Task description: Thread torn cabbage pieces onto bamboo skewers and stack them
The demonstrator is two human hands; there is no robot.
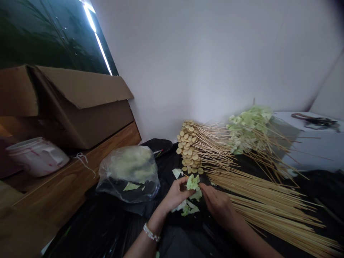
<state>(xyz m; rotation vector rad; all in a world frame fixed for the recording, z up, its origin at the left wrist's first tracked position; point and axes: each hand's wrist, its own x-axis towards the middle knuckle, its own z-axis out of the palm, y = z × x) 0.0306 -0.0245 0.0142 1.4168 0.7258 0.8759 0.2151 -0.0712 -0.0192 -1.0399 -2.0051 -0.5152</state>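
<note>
Now cabbage leaf [192, 182] pinched between left fingers [186, 195]; right fingers [208, 191] just beside, hold unclear.

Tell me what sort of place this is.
Probably an improvised food-prep corner: a held, crinkled light-green leaf, piled wooden skewers of pale round slices, and long thin wooden sticks lying on black plastic sheeting.

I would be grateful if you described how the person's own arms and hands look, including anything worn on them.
The left hand and right hand are both ungloved, and no sleeves show in view. A white, beaded-looking bracelet circles the left wrist; none shows on the right. Finer details are too small to tell.
</note>
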